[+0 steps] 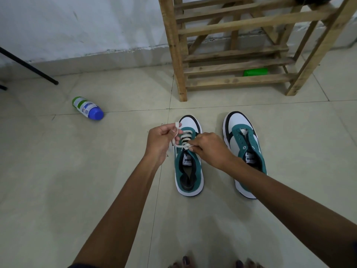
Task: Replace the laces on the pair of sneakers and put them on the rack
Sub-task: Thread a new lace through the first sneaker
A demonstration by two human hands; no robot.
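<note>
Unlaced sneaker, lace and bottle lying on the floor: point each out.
unlaced sneaker [243, 151]: head view, green eyelet panel.
lace [176, 134]: head view, strand held by the left hand.
bottle [87, 107]: head view, label.

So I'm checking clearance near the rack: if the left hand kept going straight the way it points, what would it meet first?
Probably only bare floor at first. The left hand, pinching the white lace, points up and away toward the wooden rack's left post; depth is unclear.

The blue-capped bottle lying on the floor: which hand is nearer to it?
Left. The left hand, pinching the lace over the laced sneaker, is on the bottle's side. The right hand is farther off, beyond the left hand.
</note>
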